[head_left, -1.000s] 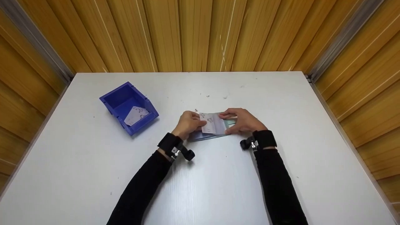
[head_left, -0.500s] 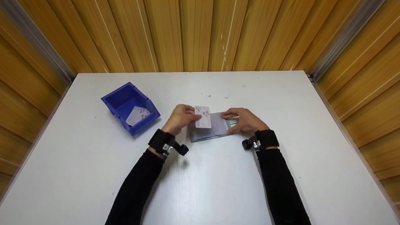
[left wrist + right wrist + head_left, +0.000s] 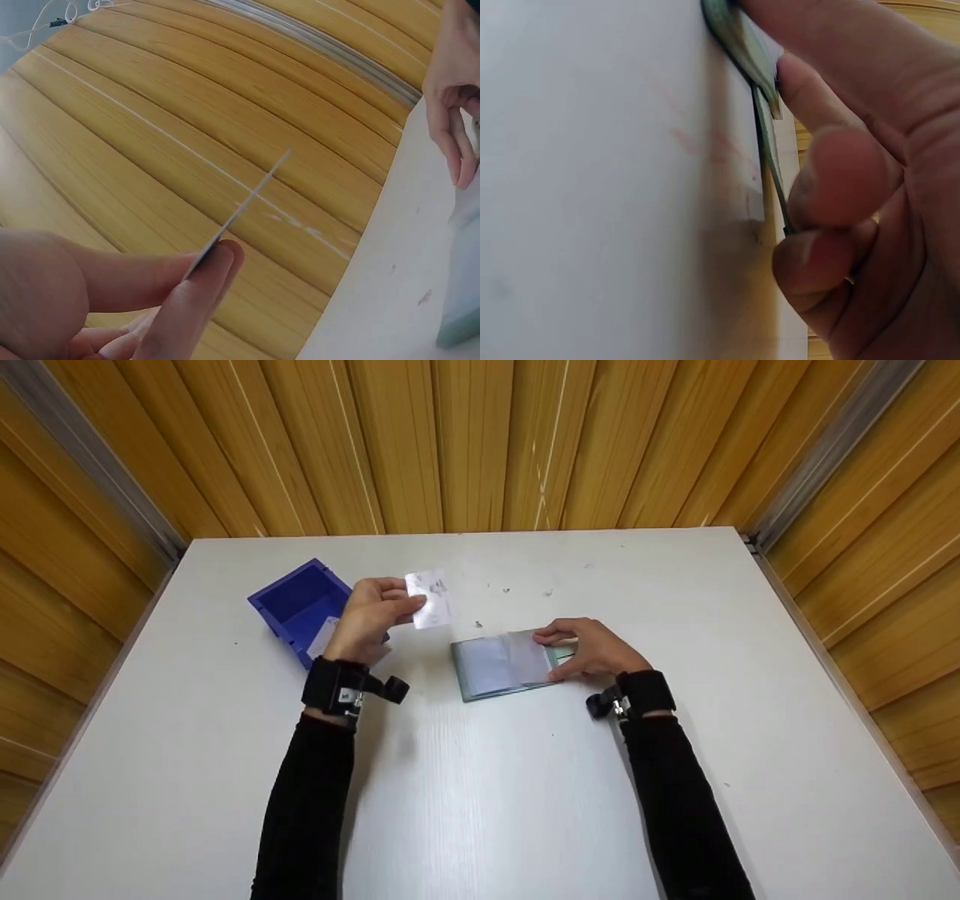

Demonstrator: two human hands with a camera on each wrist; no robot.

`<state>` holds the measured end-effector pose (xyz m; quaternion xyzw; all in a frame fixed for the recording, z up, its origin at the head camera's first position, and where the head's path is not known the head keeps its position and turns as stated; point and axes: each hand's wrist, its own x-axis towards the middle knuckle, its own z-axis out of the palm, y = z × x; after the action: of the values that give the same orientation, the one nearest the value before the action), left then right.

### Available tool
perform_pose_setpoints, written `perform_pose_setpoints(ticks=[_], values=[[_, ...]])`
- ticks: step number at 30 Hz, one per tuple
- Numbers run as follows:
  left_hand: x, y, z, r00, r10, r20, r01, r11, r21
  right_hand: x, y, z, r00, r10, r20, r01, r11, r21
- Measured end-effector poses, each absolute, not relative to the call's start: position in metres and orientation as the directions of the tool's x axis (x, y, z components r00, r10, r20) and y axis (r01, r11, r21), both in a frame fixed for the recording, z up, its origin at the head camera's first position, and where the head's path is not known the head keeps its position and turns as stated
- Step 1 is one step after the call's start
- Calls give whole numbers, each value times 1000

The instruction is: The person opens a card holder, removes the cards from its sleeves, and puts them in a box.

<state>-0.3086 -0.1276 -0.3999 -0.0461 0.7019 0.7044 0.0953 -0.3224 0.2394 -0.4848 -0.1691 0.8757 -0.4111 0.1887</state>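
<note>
Between thumb and fingers my left hand (image 3: 373, 615) pinches a white card (image 3: 431, 601) with a faint printed pattern, raised above the table beside the blue bin. In the left wrist view the card (image 3: 251, 196) shows edge-on. A green-edged card holder (image 3: 486, 664) with clear sleeves lies spread on the table. My right hand (image 3: 596, 649) grips its right end, thumb at the near edge and fingers at the far edge. From the right wrist, the holder's edge (image 3: 769, 142) runs between the thumb and fingers. Another card (image 3: 322, 636) lies in the bin, partly hidden by the left hand.
The blue bin (image 3: 289, 585) stands on the left of the white table (image 3: 480, 802), its front covered by my left hand. Small dark specks mark the tabletop behind the holder. A wood-patterned wall (image 3: 465, 450) rises behind the table's back edge.
My left hand has drawn the card up off the holder and carried it left and back towards the bin, uncovering the holder's left sleeve. The right hand stays on the holder.
</note>
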Motion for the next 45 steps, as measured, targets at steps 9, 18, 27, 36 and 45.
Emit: perform_pose_setpoints(ticks=[9,18,27,36,45], values=[[-312,-223,-398,-960,-235,-151,-171,69,983,-322,238,-481,-880,-442,-173,-161,620,-768],[-315,-239,-413,-943,-319,-93,-244,474,846,-321,238,-482,-875,-451,-175,-161,613,-773],[-320,-214,-435,-957,-283,68,-224,865,449,-320,239,-482,-867,-464,-184,-148,592,-792],[-326,-195,-455,-945,-318,74,-303,938,167,-321,238,-485,-862,-472,-184,-160,598,-785],[-330,-191,-461,-954,-300,2,-297,946,128,-321,237,-482,-868,-465,-174,-179,619,-765]])
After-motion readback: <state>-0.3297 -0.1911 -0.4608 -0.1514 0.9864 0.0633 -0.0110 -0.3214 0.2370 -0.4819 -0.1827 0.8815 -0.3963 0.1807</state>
